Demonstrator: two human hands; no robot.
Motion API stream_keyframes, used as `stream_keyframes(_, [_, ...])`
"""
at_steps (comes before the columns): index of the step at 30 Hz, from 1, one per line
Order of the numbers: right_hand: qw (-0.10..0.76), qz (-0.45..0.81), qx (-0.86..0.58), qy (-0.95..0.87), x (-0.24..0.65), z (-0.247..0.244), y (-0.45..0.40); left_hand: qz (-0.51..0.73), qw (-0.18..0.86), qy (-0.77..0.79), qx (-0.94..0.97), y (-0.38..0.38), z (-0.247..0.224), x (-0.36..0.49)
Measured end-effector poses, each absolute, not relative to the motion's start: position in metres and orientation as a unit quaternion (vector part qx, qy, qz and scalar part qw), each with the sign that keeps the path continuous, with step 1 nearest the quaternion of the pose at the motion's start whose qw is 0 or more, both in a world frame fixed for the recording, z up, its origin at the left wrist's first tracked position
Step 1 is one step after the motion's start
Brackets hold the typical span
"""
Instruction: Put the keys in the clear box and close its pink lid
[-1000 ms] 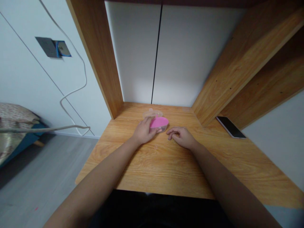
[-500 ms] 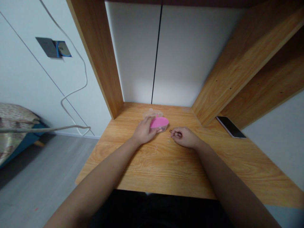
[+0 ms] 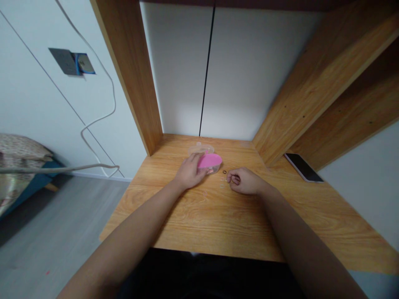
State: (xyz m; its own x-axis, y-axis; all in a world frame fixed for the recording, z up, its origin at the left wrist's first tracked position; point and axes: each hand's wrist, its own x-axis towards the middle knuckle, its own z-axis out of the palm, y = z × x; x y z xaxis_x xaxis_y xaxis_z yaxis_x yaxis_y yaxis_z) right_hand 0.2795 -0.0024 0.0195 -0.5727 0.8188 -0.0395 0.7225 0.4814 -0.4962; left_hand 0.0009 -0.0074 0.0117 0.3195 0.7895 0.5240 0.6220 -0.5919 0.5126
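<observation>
My left hand [image 3: 188, 171] is closed round the left side of a small clear container with a pink top [image 3: 210, 160] on the wooden desk. Behind it lies a clear plastic piece [image 3: 201, 148]. A small dark ring [image 3: 224, 172] rests on the desk just right of the container. Right of that ring is my right hand [image 3: 242, 181], its fingers curled together; whatever they pinch, if anything, is too small to name. Faint clear little rings [image 3: 222, 186] lie near its fingertips, and another faint one [image 3: 205, 193] is nearer the front.
A phone [image 3: 304, 167] lies at the right of the wooden desk [image 3: 212, 228], beside a slanting wooden panel [image 3: 293, 95]. Another upright panel [image 3: 124, 74] stands at the left. A white cable [image 3: 114, 95] hangs along the left wall.
My right hand has shifted slightly right, away from the dark ring, which now lies uncovered on the desk. My left hand keeps its hold on the container.
</observation>
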Motion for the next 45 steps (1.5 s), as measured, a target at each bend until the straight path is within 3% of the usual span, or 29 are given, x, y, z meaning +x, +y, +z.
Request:
stream_keyframes(12, [0.081, 0.176, -0.461, -0.866, 0.272, 0.028, -0.006, 0.384, 0.109, 0.432, 0.809, -0.008, 0.014, 0.000])
stream_keyframes(22, [0.131, 0.183, -0.447, -0.866, 0.271, 0.025, -0.007, 0.389, 0.110, 0.437, 0.803, -0.008, 0.013, 0.001])
stream_keyframes(32, [0.104, 0.233, -0.450, -0.856, 0.274, 0.021, -0.006, 0.389, 0.107, 0.432, 0.806, -0.009, 0.013, 0.001])
stream_keyframes(45, [0.157, 0.215, -0.420, -0.867, 0.258, 0.019, -0.012, 0.391, 0.107, 0.434, 0.804, -0.007, 0.011, 0.001])
